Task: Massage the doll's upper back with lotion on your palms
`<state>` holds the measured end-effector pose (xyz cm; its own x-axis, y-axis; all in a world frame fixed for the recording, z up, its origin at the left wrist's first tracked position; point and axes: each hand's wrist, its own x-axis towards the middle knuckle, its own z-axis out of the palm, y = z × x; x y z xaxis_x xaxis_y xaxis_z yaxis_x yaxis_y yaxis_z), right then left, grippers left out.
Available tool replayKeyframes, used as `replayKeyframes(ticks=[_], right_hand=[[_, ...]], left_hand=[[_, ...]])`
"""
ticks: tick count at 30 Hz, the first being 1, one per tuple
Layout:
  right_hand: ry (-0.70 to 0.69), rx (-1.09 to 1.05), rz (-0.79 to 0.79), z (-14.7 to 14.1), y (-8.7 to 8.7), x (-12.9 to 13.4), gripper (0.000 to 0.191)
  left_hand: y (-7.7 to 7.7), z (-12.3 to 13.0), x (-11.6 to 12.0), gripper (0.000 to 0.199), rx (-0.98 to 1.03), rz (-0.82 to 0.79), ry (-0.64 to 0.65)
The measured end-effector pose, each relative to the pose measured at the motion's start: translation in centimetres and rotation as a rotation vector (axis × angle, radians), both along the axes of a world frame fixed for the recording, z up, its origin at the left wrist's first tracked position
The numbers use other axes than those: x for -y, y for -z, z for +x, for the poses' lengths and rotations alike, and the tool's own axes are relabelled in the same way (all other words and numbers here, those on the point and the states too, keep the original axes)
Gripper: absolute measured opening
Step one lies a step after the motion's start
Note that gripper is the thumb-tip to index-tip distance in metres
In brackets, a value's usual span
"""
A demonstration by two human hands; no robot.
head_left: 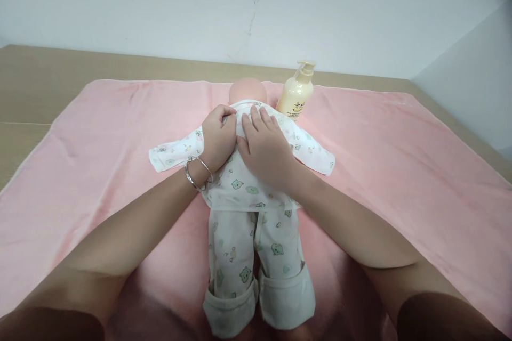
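A baby doll lies stretched out before me, its smooth bald head (248, 90) at the far end. It wears a white top (240, 192) printed with small green animals, and matching trousers (276, 248) with turned-up cuffs. My right hand (266, 144) rests flat on the upper part of the top, fingers extended. Beside it, my left hand (220, 136) is closed, its fingers curled against the cloth near the doll's shoulder. Whatever those fingers may hold is hidden. Silver bangles (196, 175) circle my left wrist. The doll's face is out of sight.
Under the doll spreads a pink blanket (384, 170) with some creases. A cream pump bottle (296, 93) stands by the doll's head, to the right. Behind the wooden surface (48, 72) rises a white wall (160, 10) with a crack.
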<state>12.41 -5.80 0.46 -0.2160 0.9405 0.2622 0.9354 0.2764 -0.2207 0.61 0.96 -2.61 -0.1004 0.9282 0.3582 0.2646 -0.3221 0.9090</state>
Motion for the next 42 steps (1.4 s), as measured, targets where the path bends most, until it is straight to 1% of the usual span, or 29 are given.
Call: replayKeyframes(ticks=[2, 4, 13, 15, 18, 20, 21, 23, 25, 27, 29, 30, 33, 36, 39, 42], right_hand=[[-0.041, 0.01, 0.012, -0.3, 0.0, 0.5, 0.056], [-0.068, -0.002, -0.004, -0.2, -0.1, 0.4, 0.055], [-0.073, -0.038, -0.068, 0.6, -0.1, -1.0, 0.058], [-0.028, -0.054, -0.09, 1.1, -0.3, -1.6, 0.06], [0.108, -0.074, -0.126, 1.8, -0.4, -2.4, 0.067], [0.178, -0.058, -0.129, 1.8, -0.4, -2.2, 0.068], [0.189, -0.04, -0.112, 1.6, -0.3, -1.8, 0.067], [0.138, -0.001, -0.048, 0.9, -0.1, -0.8, 0.064], [0.019, 0.019, 0.012, 0.1, 0.1, 0.1, 0.06], [-0.09, 0.008, 0.017, -0.2, 0.2, 0.3, 0.058], [-0.122, -0.031, -0.024, 0.1, 0.1, -0.3, 0.058], [-0.109, -0.057, -0.05, 0.5, 0.1, -0.8, 0.058], [-0.01, -0.153, -0.11, 1.8, 0.0, -2.7, 0.057], [0.052, -0.209, -0.114, 2.7, 0.2, -3.6, 0.057], [0.116, -0.18, -0.092, 2.6, 0.5, -3.5, 0.06], [0.171, -0.132, -0.069, 2.0, 0.3, -2.6, 0.058]], left_hand=[[0.0, 0.0, 0.0, 0.017, -0.003, -0.002, -0.001], [-0.1, 0.0, 0.0, 0.017, -0.017, 0.004, -0.004], [0.0, 0.0, -0.1, 0.017, -0.081, 0.017, -0.013], [0.0, 0.0, -0.1, 0.017, -0.084, 0.023, -0.009], [0.1, 0.0, -0.1, 0.017, -0.091, 0.031, -0.007], [0.0, 0.0, -0.1, 0.017, -0.097, 0.028, -0.006], [0.1, 0.0, -0.1, 0.017, -0.1, 0.025, -0.004], [0.1, 0.0, -0.1, 0.016, -0.108, 0.022, -0.002], [0.2, -0.1, -0.2, 0.016, -0.12, 0.024, 0.0], [0.3, -0.1, -0.3, 0.016, -0.14, 0.033, -0.002], [0.4, -0.2, -0.3, 0.016, -0.185, 0.059, -0.013], [0.5, -0.2, -0.3, 0.017, -0.22, 0.078, -0.022], [0.6, -0.2, -0.1, 0.018, -0.332, 0.137, -0.053], [0.5, -0.1, 0.3, 0.019, -0.435, 0.147, -0.037], [-0.1, 0.0, 0.6, 0.021, -0.549, 0.076, 0.006], [-1.1, -0.1, 0.7, 0.02, -0.675, -0.033, 0.04]])
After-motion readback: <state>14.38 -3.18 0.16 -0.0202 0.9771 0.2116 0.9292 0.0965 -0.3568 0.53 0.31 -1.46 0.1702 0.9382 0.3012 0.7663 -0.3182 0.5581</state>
